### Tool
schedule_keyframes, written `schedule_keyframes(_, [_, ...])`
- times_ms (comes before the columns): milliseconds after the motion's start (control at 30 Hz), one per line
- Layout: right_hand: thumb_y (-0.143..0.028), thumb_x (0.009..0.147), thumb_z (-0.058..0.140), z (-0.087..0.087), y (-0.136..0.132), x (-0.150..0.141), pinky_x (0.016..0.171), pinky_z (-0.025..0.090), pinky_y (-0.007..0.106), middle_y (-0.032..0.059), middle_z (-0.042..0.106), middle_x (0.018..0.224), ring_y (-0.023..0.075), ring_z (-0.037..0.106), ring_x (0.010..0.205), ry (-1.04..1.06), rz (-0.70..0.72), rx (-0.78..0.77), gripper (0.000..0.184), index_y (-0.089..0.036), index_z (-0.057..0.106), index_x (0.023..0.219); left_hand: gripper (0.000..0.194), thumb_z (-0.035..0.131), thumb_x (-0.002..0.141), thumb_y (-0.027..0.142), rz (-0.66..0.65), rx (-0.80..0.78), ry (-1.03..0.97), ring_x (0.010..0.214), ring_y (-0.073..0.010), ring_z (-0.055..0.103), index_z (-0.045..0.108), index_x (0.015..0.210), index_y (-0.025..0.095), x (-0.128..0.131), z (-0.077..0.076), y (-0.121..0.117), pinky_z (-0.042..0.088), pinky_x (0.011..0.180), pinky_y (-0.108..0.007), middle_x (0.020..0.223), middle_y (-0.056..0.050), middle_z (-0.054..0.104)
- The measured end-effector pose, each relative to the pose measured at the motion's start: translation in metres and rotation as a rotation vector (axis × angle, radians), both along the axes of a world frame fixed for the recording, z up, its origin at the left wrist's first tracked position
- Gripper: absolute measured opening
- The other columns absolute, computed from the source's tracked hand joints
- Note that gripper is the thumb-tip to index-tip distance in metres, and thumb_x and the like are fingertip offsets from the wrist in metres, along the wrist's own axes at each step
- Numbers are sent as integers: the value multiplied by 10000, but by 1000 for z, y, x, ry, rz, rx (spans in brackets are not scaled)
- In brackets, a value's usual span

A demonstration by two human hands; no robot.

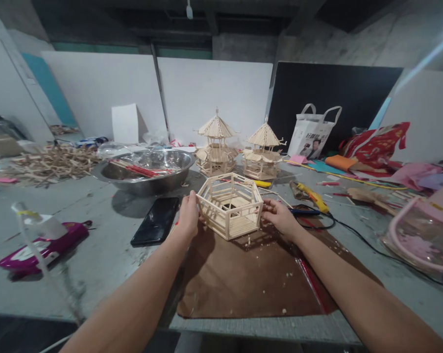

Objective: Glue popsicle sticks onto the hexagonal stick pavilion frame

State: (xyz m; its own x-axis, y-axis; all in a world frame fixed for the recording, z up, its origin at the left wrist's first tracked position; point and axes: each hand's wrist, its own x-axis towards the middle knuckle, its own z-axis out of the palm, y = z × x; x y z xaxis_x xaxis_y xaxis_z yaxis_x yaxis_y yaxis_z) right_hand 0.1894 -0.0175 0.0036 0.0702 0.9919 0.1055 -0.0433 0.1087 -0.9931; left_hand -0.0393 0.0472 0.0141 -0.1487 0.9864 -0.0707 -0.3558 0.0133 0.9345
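Between my two hands, above the brown mat (239, 284), is a hexagonal wooden-stick frame (231, 208) with railings and a slatted floor. My left hand (187, 214) grips its left corner, thumb and fingers closed on the sticks. On the opposite side, my right hand (278, 215) has its fingertips closed at the right corner post. The frame is slightly tilted, with its near corner toward me. Behind it stand two finished-looking stick pavilions, a taller pavilion (216, 130) and a shorter pavilion (264, 137), both with pointed roofs.
A black phone (156, 220) lies left of my left hand. Behind it is a metal basin (140, 184) with red-tipped sticks. A yellow glue gun (313, 196) with a black cord lies at right. A purple power strip (41, 247) and a stick pile (56, 162) are at left.
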Motion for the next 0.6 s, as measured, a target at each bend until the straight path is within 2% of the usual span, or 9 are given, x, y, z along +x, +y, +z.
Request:
schedule_keyframes(100, [-173,543,627,0,-1,0,462,424,212,-19,648,719,118,580,591,-3,36,5,326,-200,541,856,256,436,778,436,75,-25,124,458,-76,430,512,752,193,2,4,-2,377,413,-211,730,-10,489])
schedule_keyframes(233, [-174,539,650,2,-3,0,497,451,229,-12,647,723,133,598,628,10,90,7,332,-198,565,859,290,363,812,432,73,-69,15,494,-80,468,510,822,183,3,10,0,415,461,-218,772,-20,495])
schedule_keyframes(600, [-202,556,675,7,-8,2,529,458,222,8,670,788,137,612,700,20,205,-36,331,-193,615,882,322,357,831,421,-21,-64,-130,733,-118,549,530,923,165,4,10,3,431,668,-218,844,-57,549])
